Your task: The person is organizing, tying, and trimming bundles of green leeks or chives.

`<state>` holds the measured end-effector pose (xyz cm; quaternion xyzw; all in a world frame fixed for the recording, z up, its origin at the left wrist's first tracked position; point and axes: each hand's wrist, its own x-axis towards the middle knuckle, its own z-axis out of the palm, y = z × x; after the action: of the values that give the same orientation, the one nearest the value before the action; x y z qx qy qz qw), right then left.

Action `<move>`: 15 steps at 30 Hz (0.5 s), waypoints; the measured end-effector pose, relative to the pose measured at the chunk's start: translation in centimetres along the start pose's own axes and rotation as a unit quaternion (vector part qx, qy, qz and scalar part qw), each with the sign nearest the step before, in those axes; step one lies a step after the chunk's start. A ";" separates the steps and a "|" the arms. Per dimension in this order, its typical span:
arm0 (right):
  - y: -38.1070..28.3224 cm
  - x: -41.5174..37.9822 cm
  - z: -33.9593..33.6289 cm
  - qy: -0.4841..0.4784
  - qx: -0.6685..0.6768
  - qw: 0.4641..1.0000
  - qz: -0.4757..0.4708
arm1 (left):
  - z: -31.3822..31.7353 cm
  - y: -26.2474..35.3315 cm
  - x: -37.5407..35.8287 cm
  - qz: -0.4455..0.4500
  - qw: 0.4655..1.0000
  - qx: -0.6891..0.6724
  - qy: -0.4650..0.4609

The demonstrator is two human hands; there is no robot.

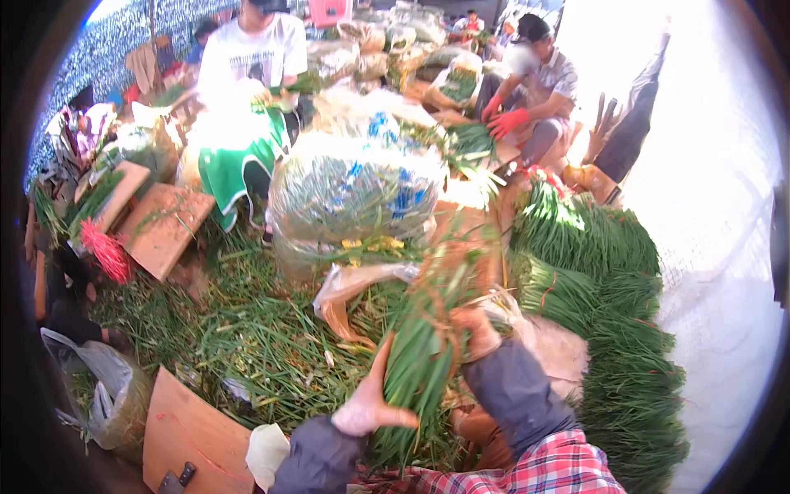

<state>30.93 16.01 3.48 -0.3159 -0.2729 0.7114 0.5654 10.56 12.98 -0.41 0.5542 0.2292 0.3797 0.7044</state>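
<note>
A loose bunch of garlic chives (415,370) is held up in front of me, its upper part smeared by motion. My left hand (374,402) cups its left side, with the thumb across the front and the other fingers partly hidden behind the leaves. On the right side, my right hand (476,332) is closed in a fist against the bunch. Thin brownish strands run near that fist, but what it grips cannot be made out. Just beyond the bunch lies an open plastic bag (362,288).
Tied chive bundles (629,354) are stacked at right beside a white sheet (724,247). Loose leaves (247,346) cover the ground. A knife (177,477) rests on a board (193,428). A stuffed clear bag (354,189) stands ahead; a red-gloved person (535,99) sits beyond.
</note>
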 end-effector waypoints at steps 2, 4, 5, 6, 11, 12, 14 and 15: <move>1.8 -0.4 2.9 -0.024 0.057 0.998 0.019 | 1.7 -1.1 -4.5 0.029 0.997 -0.055 0.053; 3.8 -0.8 6.6 -0.042 0.119 0.991 0.037 | 3.2 -1.0 -7.9 0.037 0.988 -0.094 0.119; 4.7 -1.2 8.4 -0.044 0.150 0.987 0.038 | 4.1 -0.2 -9.4 0.026 0.983 -0.106 0.149; 5.2 -1.7 10.0 -0.043 0.116 0.991 0.053 | 4.3 -1.2 -10.8 0.035 0.976 -0.147 0.158; 8.2 -3.3 15.3 -0.012 -0.044 0.995 0.094 | 3.9 -5.7 -16.6 -0.030 0.944 -0.186 0.269; 9.3 -2.8 15.4 -0.022 -0.097 0.990 0.096 | 4.0 -5.2 -17.2 -0.056 0.927 -0.258 0.267; 9.9 -2.2 15.2 -0.116 -0.313 0.942 0.021 | 5.5 -1.7 -17.8 -0.028 0.900 -0.284 0.329; 9.8 -1.9 15.5 -0.162 -0.416 0.895 -0.016 | 5.4 -1.0 -18.0 -0.008 0.903 -0.287 0.320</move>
<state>13.36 11.58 6.55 -0.3985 -0.6361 0.5654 0.3418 3.89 -4.61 -1.66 0.1744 0.3279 0.5801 0.7249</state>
